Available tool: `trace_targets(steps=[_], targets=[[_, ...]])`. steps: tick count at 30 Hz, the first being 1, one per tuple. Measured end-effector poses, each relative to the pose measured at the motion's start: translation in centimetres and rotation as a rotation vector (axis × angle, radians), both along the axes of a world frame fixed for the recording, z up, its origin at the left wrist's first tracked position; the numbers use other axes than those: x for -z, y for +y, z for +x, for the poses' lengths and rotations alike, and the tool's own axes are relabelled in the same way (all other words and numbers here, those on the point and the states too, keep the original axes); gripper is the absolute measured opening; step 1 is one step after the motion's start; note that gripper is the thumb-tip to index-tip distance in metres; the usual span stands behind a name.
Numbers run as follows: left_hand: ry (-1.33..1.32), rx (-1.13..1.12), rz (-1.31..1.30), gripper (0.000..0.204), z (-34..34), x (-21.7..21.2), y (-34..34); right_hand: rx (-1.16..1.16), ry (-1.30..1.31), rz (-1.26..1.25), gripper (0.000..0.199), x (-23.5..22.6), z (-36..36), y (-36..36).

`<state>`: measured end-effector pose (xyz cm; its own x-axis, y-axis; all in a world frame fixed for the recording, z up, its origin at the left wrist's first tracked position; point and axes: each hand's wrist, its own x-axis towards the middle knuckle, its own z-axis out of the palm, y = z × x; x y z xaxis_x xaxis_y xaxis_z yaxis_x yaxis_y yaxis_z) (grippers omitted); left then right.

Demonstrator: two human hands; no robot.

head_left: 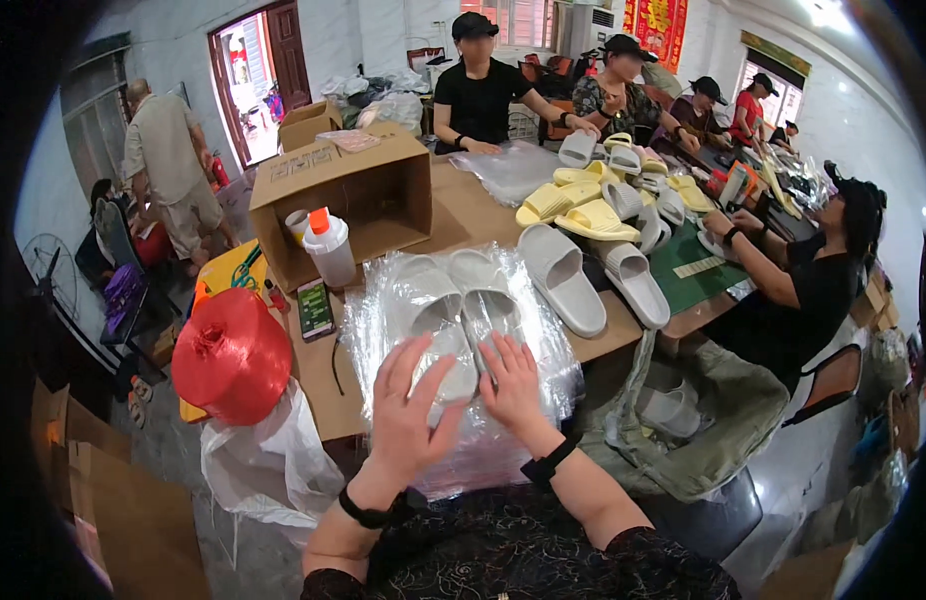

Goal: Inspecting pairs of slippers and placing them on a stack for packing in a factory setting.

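Note:
In front of me a pair of light grey slide slippers lies side by side, the left slipper (430, 283) and the right slipper (477, 270), toes pointing away. Under them is a stack of shiny clear plastic bags (371, 312); I cannot tell whether the pair is inside the top one. My left hand (408, 410) is over the near end of the left slipper, fingers spread. My right hand (513, 384) rests at the near end of the right slipper, fingers extended. Neither hand grips anything. Another grey pair, including a slipper (561, 277), stands to the right.
An open cardboard box (388, 207) and a white bottle with orange cap (329, 250) stand far left, near a phone (315, 308) and red twine roll (233, 355). Yellow and grey slippers (601, 220) pile up at far right. A sack (673, 455) hangs right. Co-workers sit around the table.

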<state>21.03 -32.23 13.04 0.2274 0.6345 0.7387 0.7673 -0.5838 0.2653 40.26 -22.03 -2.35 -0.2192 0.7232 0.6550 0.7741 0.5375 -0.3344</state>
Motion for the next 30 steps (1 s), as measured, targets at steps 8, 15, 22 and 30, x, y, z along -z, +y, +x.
trace_targets(steps=[8,15,22,30], targets=[[0.016,-0.284,-0.293,0.066,-2.1,13.8,6.3,0.002,-0.029,0.027,0.052,-0.2,0.1,0.2],[0.056,-0.316,-0.321,0.071,-2.4,15.2,6.3,-0.024,-0.01,-0.021,0.054,-0.3,0.1,0.1],[0.065,-0.326,-0.358,0.07,-2.4,14.8,6.2,0.0,0.025,-0.162,0.039,-4.0,-0.5,2.1],[0.063,-0.333,-0.353,0.069,-2.5,15.4,6.4,0.246,-0.129,-0.284,0.061,-3.7,-5.1,7.6]])
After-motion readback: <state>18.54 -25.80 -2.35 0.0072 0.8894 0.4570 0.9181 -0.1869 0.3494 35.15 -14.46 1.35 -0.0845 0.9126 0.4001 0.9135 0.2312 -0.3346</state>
